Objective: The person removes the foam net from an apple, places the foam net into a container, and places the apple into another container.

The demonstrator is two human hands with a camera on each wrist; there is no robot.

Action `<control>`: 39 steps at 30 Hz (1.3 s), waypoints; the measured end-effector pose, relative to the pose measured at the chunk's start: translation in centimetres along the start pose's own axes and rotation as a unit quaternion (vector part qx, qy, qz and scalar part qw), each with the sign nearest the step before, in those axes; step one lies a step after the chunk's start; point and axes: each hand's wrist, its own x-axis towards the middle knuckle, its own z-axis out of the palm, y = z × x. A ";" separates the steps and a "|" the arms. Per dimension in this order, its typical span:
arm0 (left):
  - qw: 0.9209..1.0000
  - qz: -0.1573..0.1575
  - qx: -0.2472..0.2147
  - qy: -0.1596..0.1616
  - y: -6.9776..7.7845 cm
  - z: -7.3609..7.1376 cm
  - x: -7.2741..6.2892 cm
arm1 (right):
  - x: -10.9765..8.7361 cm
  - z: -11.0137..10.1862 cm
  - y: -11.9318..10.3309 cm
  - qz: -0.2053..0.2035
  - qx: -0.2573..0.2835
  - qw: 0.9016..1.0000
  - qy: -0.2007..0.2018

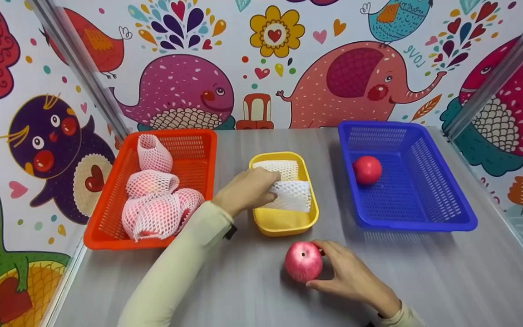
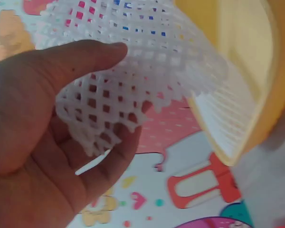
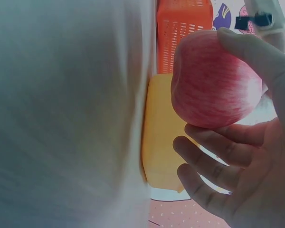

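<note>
My left hand (image 1: 250,190) pinches a white foam net sleeve (image 1: 291,196) between thumb and fingers, over the yellow container (image 1: 284,222). The left wrist view shows the thumb lying flat across the mesh of the sleeve (image 2: 133,66), its ragged end hanging by the fingers. Another white foam net (image 1: 284,167) lies inside the container. On the near side of the table, my right hand (image 1: 350,274) holds a red apple (image 1: 303,262) between thumb and forefinger. In the right wrist view the thumb is over the apple (image 3: 213,80), and the other fingers spread apart below it.
A red-orange basket (image 1: 207,168) at left holds several fruits in pinkish-white foam nets (image 1: 157,213). At right stands a blue basket (image 1: 411,181) with one red apple (image 1: 367,170) by its left wall. A printed wall (image 1: 270,77) closes off the grey table (image 1: 239,290) behind.
</note>
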 end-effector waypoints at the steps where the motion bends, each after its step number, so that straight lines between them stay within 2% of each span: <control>1: 1.000 -0.010 0.001 -0.011 -0.4 0.1 0.8 | 0.0 0.0 0.0 0.000 -0.001 1.000 0.001; 6: 0.996 -0.057 -0.005 -0.065 -2.0 1.3 3.7 | -0.2 0.1 0.0 0.011 -0.017 1.000 -0.005; 9: 0.994 -0.073 -0.007 -0.080 -2.6 2.0 4.8 | -0.2 0.1 0.0 0.020 -0.022 0.999 -0.011; 15: 0.993 -0.093 0.003 -0.076 -3.1 2.5 5.4 | -0.2 -0.1 0.0 0.022 -0.023 0.999 -0.013; 21: 0.990 -0.130 0.014 -0.054 -2.9 1.9 4.7 | -0.4 0.1 0.2 0.018 -0.019 1.000 -0.006; 25: 0.992 -0.115 0.047 -0.019 -1.7 0.9 3.2 | -0.5 0.1 0.1 0.017 -0.016 1.000 -0.006; 27: 0.993 -0.102 0.055 -0.001 -0.9 0.5 1.9 | -0.4 0.1 0.1 0.014 -0.014 1.000 -0.002; 30: 0.995 -0.083 0.042 0.021 0.5 0.5 -0.5 | -0.3 0.0 0.0 0.011 -0.013 1.000 0.003; 34: 0.997 -0.054 0.018 0.044 2.0 1.8 -4.2 | -0.3 -0.1 0.0 0.017 -0.009 1.000 0.001; 39: 0.997 -0.033 -0.014 0.070 2.1 4.4 -7.9 | -0.2 -0.3 -0.1 0.029 -0.003 1.000 -0.004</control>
